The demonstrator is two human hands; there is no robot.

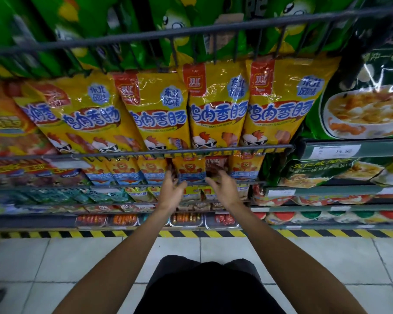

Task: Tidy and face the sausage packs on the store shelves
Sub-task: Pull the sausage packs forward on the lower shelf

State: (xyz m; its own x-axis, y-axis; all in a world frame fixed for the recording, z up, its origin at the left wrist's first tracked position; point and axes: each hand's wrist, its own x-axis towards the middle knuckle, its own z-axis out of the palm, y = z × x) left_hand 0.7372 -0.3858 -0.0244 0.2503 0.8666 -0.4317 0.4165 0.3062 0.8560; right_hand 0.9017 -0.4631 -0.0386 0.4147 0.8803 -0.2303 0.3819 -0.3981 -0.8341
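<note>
Both my hands reach to the third shelf down, where small yellow sausage packs with a lion picture stand in a row behind a wire rail. My left hand (171, 191) touches the left edge of one lion pack (188, 169), fingers loosely bent. My right hand (222, 188) has its fingers curled at that pack's right edge, in front of a dark red pack (216, 163) standing between the yellow ones. Whether either hand truly grips a pack is unclear. Above, large yellow chicken sausage packs (216, 109) stand upright in a row.
Wire rails (145, 152) front each shelf. Green packs (358, 105) fill the right side and the top shelf. Lower shelves hold small packs and trays of sausages (186, 218). A yellow-black hazard strip (55, 234) runs along the base, with white floor tiles below.
</note>
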